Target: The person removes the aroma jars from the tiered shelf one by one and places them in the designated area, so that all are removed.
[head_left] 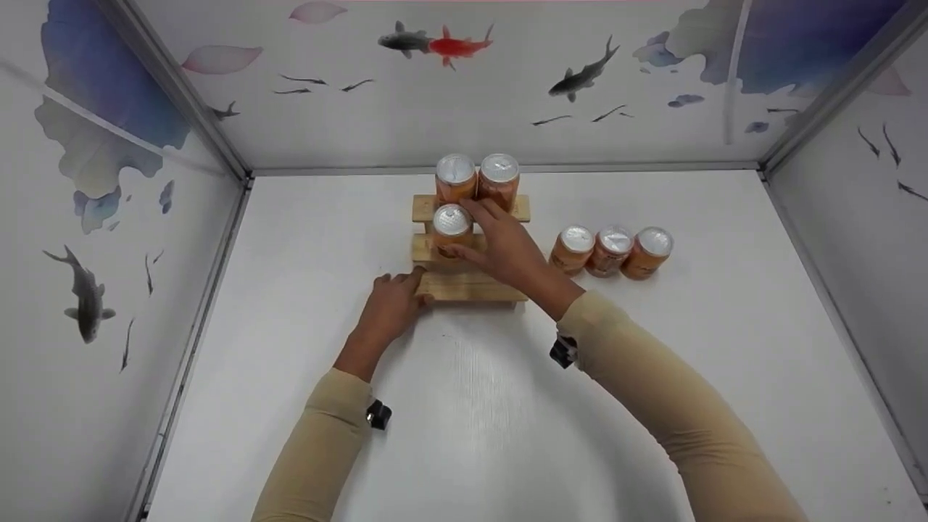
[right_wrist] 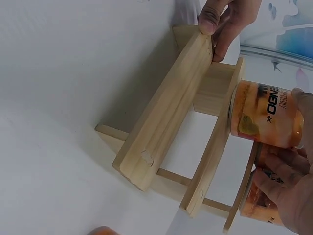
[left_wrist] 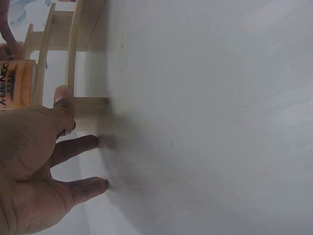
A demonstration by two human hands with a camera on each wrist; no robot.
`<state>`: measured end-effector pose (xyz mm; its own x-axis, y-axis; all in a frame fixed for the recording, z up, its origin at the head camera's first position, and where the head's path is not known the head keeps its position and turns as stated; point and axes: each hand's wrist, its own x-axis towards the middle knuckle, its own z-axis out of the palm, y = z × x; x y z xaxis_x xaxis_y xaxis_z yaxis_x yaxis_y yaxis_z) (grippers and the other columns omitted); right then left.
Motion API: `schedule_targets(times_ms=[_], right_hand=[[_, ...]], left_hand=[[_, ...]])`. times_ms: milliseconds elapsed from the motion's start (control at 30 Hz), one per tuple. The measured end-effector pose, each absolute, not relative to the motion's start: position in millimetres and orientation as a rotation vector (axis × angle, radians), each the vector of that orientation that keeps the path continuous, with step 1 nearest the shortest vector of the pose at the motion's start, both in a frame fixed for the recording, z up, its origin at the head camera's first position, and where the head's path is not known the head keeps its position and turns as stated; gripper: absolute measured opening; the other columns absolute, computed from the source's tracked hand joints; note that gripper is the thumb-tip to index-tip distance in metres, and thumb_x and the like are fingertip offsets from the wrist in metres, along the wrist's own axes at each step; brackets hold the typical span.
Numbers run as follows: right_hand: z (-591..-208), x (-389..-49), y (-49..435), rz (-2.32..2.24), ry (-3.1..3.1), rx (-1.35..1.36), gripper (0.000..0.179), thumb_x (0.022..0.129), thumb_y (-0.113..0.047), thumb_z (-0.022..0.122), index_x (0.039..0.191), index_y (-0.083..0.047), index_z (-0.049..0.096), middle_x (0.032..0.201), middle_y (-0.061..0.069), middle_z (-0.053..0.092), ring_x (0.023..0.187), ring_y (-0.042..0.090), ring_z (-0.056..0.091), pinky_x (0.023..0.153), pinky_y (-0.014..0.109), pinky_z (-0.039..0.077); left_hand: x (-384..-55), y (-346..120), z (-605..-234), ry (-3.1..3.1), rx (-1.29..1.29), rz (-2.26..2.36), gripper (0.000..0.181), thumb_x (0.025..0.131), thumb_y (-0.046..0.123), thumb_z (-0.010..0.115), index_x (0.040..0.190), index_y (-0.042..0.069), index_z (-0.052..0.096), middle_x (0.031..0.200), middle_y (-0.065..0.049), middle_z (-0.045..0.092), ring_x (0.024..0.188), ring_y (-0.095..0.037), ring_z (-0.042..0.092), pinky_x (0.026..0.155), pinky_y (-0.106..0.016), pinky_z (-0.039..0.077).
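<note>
A three-tier stepped wooden rack (head_left: pixel 471 286) stands on the white table. My left hand (head_left: pixel 392 304) pinches the left end of its lowest board between thumb and finger, while other fingertips reach down to the tabletop in the left wrist view. An orange drink can (right_wrist: pixel 266 115) stands upright at the left of the middle board. Around that can, my right hand (head_left: pixel 507 246) has its thumb at the front and its fingers behind. On the top board, two more orange cans (head_left: pixel 456 181) stand side by side, partly covered by the right hand.
To the right of the rack, three orange cans (head_left: pixel 611 252) stand in a row on the table (head_left: pixel 464 406). White panels (head_left: pixel 493 94) printed with fish enclose the table at the back and both sides.
</note>
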<state>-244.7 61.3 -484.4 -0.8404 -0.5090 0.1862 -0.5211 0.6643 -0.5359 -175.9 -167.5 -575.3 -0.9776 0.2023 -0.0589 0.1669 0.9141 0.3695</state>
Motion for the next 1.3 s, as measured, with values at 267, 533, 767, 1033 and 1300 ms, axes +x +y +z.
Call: schedule_targets(times_ms=[267,533,767,1033,1300], right_hand=[[-489,-243,55,1.008,-2.815,0.839,0.078,0.099,-0.043,0.085,0.159,-0.007,0.050,0.149,0.017,0.061,0.136,0.034,0.066,0.116,0.054,0.057],[-498,-241,52,1.093,-2.782,0.782,0.077,0.098,-0.038,0.088,0.156,-0.005,0.049,0.148,0.019,0.062,0.135,0.036,0.067,0.115,0.054,0.058],[-503,-241,51,1.145,-2.696,0.813,0.072,0.098,-0.032,0.088,0.151,-0.001,0.051,0.143,0.020,0.063,0.128,0.035,0.067,0.109,0.052,0.059],[-502,-241,53,1.152,-2.672,0.807,0.073,0.094,-0.028,0.091,0.149,0.001,0.052,0.143,0.021,0.061,0.129,0.036,0.066,0.109,0.052,0.060],[-499,-243,63,1.122,-2.618,0.836,0.073,0.093,-0.028,0.092,0.147,0.000,0.052,0.138,0.019,0.062,0.122,0.032,0.068,0.101,0.045,0.064]], left_hand=[[-176,-168,-576,2.983,0.284,0.575,0.057,0.110,0.031,0.071,0.157,0.002,0.056,0.145,-0.026,0.072,0.139,-0.042,0.068,0.128,-0.063,0.042],[-176,-168,-579,2.969,0.280,0.611,0.057,0.110,0.031,0.072,0.156,0.002,0.057,0.144,-0.025,0.072,0.137,-0.041,0.069,0.127,-0.064,0.042],[-185,-176,-601,2.974,0.305,0.670,0.059,0.109,0.036,0.073,0.156,0.003,0.058,0.143,-0.024,0.073,0.136,-0.041,0.070,0.126,-0.064,0.043],[-183,-173,-596,2.984,0.301,0.662,0.059,0.109,0.033,0.072,0.157,0.002,0.058,0.143,-0.026,0.073,0.136,-0.041,0.070,0.126,-0.065,0.043],[-176,-168,-574,2.954,0.241,0.619,0.056,0.110,0.027,0.072,0.158,0.002,0.057,0.146,-0.025,0.071,0.140,-0.040,0.068,0.129,-0.065,0.040]])
